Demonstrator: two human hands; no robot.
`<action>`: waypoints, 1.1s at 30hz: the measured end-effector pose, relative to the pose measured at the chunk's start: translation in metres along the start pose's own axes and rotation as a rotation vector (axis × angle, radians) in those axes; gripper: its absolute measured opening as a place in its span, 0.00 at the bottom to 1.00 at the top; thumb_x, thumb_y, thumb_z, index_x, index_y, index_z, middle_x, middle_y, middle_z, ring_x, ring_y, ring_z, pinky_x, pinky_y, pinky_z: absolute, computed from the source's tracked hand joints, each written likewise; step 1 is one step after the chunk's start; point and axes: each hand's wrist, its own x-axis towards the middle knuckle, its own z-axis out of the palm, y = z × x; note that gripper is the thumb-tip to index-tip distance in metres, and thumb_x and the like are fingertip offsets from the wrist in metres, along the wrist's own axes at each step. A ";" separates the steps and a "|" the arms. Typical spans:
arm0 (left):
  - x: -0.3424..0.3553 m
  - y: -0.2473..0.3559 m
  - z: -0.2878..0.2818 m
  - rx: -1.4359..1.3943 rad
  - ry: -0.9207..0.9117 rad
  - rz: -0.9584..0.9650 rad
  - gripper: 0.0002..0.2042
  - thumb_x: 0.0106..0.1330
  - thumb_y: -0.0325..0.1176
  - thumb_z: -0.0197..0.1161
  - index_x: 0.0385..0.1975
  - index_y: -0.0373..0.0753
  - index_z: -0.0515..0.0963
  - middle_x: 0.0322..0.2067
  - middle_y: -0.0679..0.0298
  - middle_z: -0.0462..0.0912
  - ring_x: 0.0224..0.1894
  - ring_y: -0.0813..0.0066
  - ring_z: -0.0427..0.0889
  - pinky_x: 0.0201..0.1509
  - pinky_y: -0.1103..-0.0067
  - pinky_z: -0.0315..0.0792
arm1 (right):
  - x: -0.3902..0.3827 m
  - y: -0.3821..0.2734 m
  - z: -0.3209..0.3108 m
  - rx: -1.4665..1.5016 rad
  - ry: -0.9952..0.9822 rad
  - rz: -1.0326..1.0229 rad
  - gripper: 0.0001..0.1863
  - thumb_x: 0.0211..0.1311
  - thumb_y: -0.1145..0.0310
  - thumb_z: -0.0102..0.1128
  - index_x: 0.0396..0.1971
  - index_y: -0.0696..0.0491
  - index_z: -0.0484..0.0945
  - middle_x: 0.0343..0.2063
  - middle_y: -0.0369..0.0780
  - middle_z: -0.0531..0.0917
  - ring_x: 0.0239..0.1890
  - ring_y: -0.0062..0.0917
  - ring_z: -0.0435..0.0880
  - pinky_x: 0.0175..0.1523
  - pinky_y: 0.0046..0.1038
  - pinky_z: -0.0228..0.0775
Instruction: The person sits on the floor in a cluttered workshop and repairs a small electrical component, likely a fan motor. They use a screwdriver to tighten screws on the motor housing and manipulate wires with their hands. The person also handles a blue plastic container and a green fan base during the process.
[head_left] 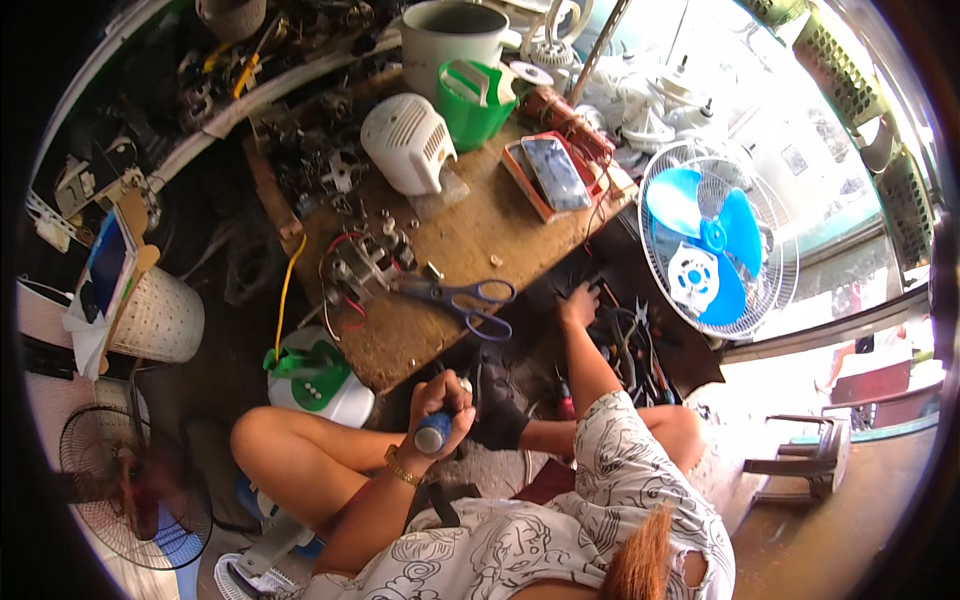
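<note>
Scissors lie near board edge, beside right hand.

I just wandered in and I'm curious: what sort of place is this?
Probably a small repair shop for household fans: a caged fan with blue blades, a bare motor with wires on the wooden board, and a pile of hand tools.

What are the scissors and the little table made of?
The scissors look like shiny grey metal blades with smooth purple-blue plastic handles. The table seems to be raw wood or pressed board: matt brown, speckled and scuffed. The left hand grips a tool with a blue handle, probably plastic or rubber; the right hand reaches among dark tools.
</note>
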 end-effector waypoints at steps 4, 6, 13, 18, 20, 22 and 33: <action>0.004 -0.004 -0.004 0.019 -0.014 -0.022 0.10 0.55 0.26 0.58 0.21 0.39 0.61 0.16 0.68 0.63 0.19 0.83 0.64 0.27 0.85 0.64 | 0.005 0.011 -0.012 0.149 0.118 -0.026 0.17 0.63 0.58 0.52 0.44 0.55 0.70 0.58 0.53 0.63 0.49 0.50 0.75 0.48 0.45 0.72; 0.003 -0.007 -0.006 0.002 -0.013 -0.054 0.10 0.55 0.26 0.59 0.22 0.39 0.61 0.16 0.68 0.63 0.19 0.83 0.64 0.27 0.84 0.65 | -0.003 0.026 -0.041 0.073 0.050 -0.197 0.15 0.62 0.59 0.52 0.41 0.54 0.71 0.44 0.55 0.76 0.42 0.51 0.79 0.46 0.47 0.72; -0.002 -0.011 0.003 0.103 -0.007 -0.012 0.11 0.54 0.26 0.60 0.26 0.39 0.62 0.17 0.67 0.63 0.19 0.82 0.65 0.25 0.83 0.65 | 0.029 -0.044 -0.214 0.650 -0.562 -0.386 0.11 0.59 0.60 0.58 0.26 0.53 0.77 0.16 0.35 0.76 0.17 0.21 0.72 0.22 0.24 0.61; 0.001 -0.007 0.020 0.044 -0.099 0.014 0.12 0.58 0.27 0.62 0.23 0.38 0.62 0.16 0.69 0.62 0.19 0.84 0.61 0.24 0.84 0.62 | 0.105 -0.146 -0.285 1.228 -0.826 -0.256 0.32 0.60 0.49 0.59 0.53 0.59 0.66 0.32 0.40 0.82 0.34 0.30 0.84 0.37 0.24 0.81; 0.004 -0.004 0.020 -0.019 -0.113 0.008 0.15 0.60 0.27 0.62 0.19 0.38 0.61 0.15 0.70 0.61 0.19 0.85 0.58 0.23 0.84 0.59 | 0.107 -0.135 -0.282 1.030 -0.687 -0.404 0.27 0.61 0.51 0.58 0.49 0.59 0.71 0.32 0.40 0.82 0.32 0.28 0.84 0.36 0.24 0.79; 0.007 -0.012 0.014 0.011 -0.112 0.023 0.15 0.60 0.27 0.61 0.18 0.38 0.60 0.14 0.70 0.61 0.18 0.85 0.58 0.22 0.84 0.58 | 0.110 -0.112 -0.275 0.823 -0.546 -0.536 0.24 0.61 0.53 0.57 0.46 0.59 0.75 0.32 0.40 0.82 0.30 0.26 0.83 0.35 0.24 0.78; 0.041 0.057 -0.001 0.137 -0.372 -0.009 0.14 0.54 0.27 0.67 0.21 0.40 0.63 0.21 0.67 0.66 0.23 0.80 0.69 0.26 0.82 0.64 | 0.008 0.120 -0.063 -0.341 -0.189 -0.180 0.34 0.57 0.52 0.61 0.54 0.61 0.61 0.44 0.55 0.79 0.49 0.45 0.79 0.50 0.41 0.72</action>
